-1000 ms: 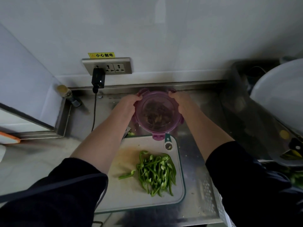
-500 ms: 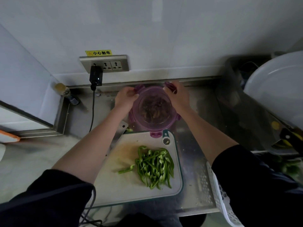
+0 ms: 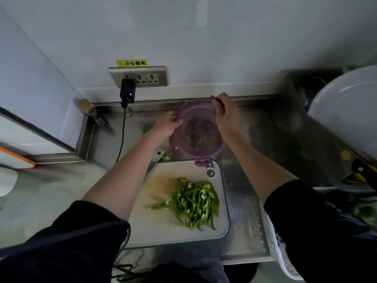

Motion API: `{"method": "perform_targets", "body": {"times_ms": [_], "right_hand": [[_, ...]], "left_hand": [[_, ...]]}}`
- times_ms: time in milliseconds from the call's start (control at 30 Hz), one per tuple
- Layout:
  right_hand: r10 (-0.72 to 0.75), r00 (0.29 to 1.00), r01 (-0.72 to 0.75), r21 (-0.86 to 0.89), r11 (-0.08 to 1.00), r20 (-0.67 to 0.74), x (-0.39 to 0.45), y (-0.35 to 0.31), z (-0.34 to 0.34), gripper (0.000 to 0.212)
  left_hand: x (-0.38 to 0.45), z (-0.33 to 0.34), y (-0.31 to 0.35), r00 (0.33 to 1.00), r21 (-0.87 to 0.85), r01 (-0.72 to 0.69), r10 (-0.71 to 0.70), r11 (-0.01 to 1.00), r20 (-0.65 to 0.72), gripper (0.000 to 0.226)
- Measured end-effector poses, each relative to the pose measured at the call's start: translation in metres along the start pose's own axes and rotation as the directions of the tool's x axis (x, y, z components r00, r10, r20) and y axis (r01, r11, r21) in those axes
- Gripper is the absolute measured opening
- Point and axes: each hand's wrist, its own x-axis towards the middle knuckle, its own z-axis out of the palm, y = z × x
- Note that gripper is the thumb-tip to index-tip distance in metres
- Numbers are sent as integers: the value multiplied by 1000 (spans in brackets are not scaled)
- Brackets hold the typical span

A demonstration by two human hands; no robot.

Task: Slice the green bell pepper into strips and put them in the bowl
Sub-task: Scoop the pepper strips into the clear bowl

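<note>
While strips (image 3: 194,203) wait on board (image 3: 163,227), our right hand (image 3: 225,115) now pinches lid's (image 3: 199,129) far clip, left hand (image 3: 167,123) grips its rim; bowl underneath probably opening soon.

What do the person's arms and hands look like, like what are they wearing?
Both arms wear dark, navy-black long sleeves pushed up toward the elbows, leaving the forearms bare. The left hand and right hand are bare: no gloves, rings or watch visible.

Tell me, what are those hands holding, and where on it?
Both hold the purple container: the right hand pinches a clip tab at its far rim, and the left hand grips its left rim.
</note>
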Motion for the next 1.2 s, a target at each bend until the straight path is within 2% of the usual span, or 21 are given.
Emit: {"method": "perform_targets", "body": {"times_ms": [133, 267, 333, 367, 433, 467, 533, 600, 733, 833, 900, 1000, 1067, 1133, 1200], "right_hand": [[150, 988, -146, 85, 986, -41, 4, -2, -7, 16], [306, 937, -280, 160, 947, -170, 8, -4, -29, 15], [363, 886, -315, 198, 928, -290, 7, 1, -42, 19], [395, 850, -327, 238, 915, -349, 5, 4, -49, 22], [441, 786, -338, 297, 893, -433, -1, 10, -64, 26], [451, 768, -342, 304, 889, -454, -5, 11, -71, 26], [452, 746, -342, 301, 890, -489, -15, 12, -81, 26], [438, 731, -322, 301, 898, -524, -24, 11, -85, 22], [393, 719, -260, 302, 917, -574, -38, 1, -88, 10], [364, 713, -218, 305, 927, -599, -45, -7, -90, 9], [333, 704, -189, 287, 939, -628, -47, -9, -94, 10], [267, 729, -170, 212, 962, -630, -46, -7, -101, 13], [204, 776, -167, 117, 979, -596, -48, -2, -103, 16], [119, 876, -167, -62, 984, -467, -54, 9, -100, 26], [69, 963, -138, -257, 956, -262, -67, 19, -92, 31]], "left_hand": [[-9, 6, 14, 1000, 36, -12, 11, 999, 26, 24], [-17, 5, 20, 999, -61, 14, -12, 998, 37, 59], [-18, 4, 17, 997, -150, 61, -67, 987, -40, 63], [-17, 3, 14, 991, -121, 75, -88, 990, -101, 57], [-18, 2, 7, 987, 103, 116, -103, 988, -125, 38], [-20, 3, 5, 986, 174, 157, -145, 972, -80, 29], [-27, 9, 5, 955, 195, 278, -293, 941, 52, 20], [-31, 16, 3, 912, 114, 378, -391, 919, 127, 20], [-33, 33, -4, 878, -93, 466, -448, 880, 169, 24], [-35, 39, -4, 883, -209, 468, -445, 859, 145, 23], [-36, 41, -3, 878, -225, 478, -470, 849, 88, 27], [-40, 39, -3, 878, -213, 458, -477, 863, -46, 32], [-44, 32, -3, 888, -178, 418, -442, 891, -124, 30], [-49, 23, -4, 897, -144, 389, -409, 910, -166, 27], [-52, 13, -6, 901, -136, 375, -395, 917, -177, 26]]}}
